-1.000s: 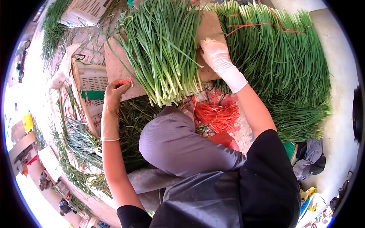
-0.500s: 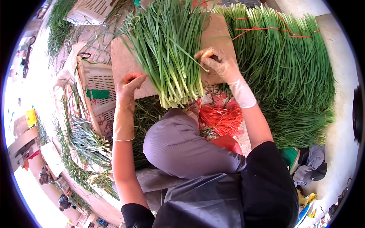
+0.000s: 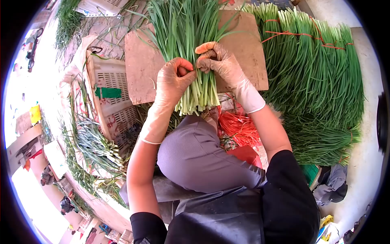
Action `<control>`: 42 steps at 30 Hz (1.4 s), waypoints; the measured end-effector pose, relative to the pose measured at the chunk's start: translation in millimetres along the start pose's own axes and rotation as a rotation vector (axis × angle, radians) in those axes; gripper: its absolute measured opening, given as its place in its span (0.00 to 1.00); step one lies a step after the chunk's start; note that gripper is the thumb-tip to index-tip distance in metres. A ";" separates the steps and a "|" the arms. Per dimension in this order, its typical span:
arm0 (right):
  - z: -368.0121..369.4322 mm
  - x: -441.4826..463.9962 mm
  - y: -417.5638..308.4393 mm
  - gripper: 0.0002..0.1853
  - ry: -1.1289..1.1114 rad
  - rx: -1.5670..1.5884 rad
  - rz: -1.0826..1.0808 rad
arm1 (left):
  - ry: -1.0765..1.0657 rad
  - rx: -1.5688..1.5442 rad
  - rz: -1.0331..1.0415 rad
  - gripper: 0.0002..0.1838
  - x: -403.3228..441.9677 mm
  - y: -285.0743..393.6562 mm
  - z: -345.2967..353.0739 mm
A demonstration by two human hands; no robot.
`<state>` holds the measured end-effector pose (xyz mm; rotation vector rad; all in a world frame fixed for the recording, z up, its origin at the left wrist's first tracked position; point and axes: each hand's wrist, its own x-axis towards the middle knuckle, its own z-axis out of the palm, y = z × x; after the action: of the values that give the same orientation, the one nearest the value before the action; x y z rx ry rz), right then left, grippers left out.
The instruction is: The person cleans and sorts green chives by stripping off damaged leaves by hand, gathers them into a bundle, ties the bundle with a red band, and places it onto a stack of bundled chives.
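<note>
A loose bunch of garlic chives lies on a brown board, its pale cut ends hanging over the near edge toward my knee. My left hand, in a thin stained glove, pinches at the left side of the stems, thumb and forefinger together. Across from it, my right hand, gloved too, has curled fingers closed against the right side of the bunch. The two sets of fingertips nearly meet over the stems. Just what lies between the fingertips is partly hidden.
Large bundles of chives tied with red string are stacked on the right. Red strings lie in a heap below the board. At left stands a white plastic crate, with loose leaves beside it.
My left hand has moved right and up from beside the board onto the bunch. My right hand has shifted left, bringing both hands together over the stems.
</note>
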<state>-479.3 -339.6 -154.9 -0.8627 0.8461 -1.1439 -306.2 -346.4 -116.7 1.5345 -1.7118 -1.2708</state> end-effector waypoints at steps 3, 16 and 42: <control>6.0 0.4 -2.7 0.16 0.023 0.046 0.012 | 0.037 -0.023 -0.094 0.08 2.5 7.2 -2.6; 19.5 8.6 -9.2 0.16 0.066 0.026 -0.114 | -0.004 -0.393 -0.237 0.14 -3.9 21.3 -7.2; 11.5 43.6 -16.9 0.08 -0.174 -1.019 -0.373 | 0.194 -0.112 -0.053 0.08 6.3 -6.7 12.9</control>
<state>-466.9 -383.7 -140.0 -1.9925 1.1595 -0.8868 -315.4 -347.9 -129.5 1.5900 -1.4629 -1.1802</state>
